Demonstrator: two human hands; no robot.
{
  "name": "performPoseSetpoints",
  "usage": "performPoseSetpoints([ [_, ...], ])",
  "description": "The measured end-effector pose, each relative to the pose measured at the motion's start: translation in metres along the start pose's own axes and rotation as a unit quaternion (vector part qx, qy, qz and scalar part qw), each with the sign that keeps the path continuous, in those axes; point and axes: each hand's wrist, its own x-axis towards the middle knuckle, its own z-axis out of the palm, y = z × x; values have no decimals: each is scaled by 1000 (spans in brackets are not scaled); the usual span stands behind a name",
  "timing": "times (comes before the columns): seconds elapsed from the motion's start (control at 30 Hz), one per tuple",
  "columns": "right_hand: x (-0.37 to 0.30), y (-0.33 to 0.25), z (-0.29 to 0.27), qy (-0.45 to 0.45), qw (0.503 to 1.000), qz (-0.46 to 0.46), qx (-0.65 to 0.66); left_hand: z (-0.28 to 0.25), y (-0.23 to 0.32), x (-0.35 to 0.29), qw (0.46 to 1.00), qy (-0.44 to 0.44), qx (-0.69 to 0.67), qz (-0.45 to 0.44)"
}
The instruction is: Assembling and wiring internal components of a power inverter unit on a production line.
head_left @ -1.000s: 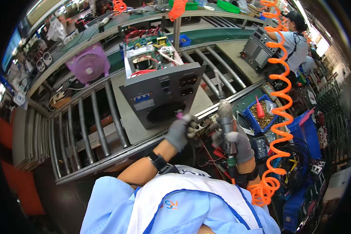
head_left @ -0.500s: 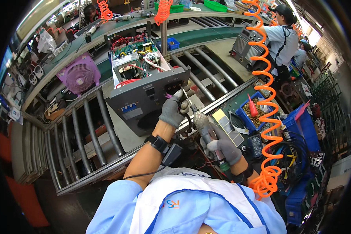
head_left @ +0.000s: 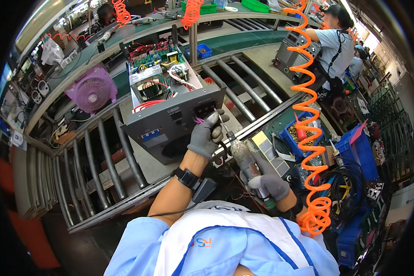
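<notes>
My right hand (head_left: 272,179), in a grey glove, is wrapped round a power screwdriver (head_left: 244,160). Its long bit slants up and left to the dark terminal block (head_left: 204,108) on a grey metal panel (head_left: 147,120). Beside the bit's tip, my left hand (head_left: 204,137), gloved too, has its fingers curled at that block. What they pinch, if anything, is hidden. A bit of purple (head_left: 198,120) shows by these fingers. Behind the panel stands the machine's open inside, with a transformer (head_left: 152,88), red and white wires and a green circuit board (head_left: 154,54).
The machine rests on a roller conveyor (head_left: 110,156). A purple fan (head_left: 92,89) stands at its far left. At right are a blue bin (head_left: 293,138) of small brass-coloured parts and a hanging orange coiled hose (head_left: 315,152). Another person (head_left: 333,50) works beside a grey machine (head_left: 295,55).
The screwdriver and right hand have shifted slightly down and right in view. My left hand stays at the terminal block, its fingers slightly rearranged round the bit's tip.
</notes>
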Motion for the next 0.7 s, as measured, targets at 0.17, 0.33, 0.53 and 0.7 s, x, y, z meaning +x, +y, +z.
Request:
performPoseSetpoints([
  [0.17, 1, -4, 5, 17, 1000, -2, -4, 2, -1, 6, 999, 37, -14, -9],
  [0.33, 8, 1, 3, -17, 999, 6, 33, 1, -2, 9, 998, 52, -21, 16],
  [0.53, 4, -3, 7, -37, 995, 33, 91, -17, -10, 9, 998, 58, -17, 24],
  [0.7, 1, 4, 5, -32, 994, -1, 103, -3, -3, 1, 999, -30, -25, 18],
])
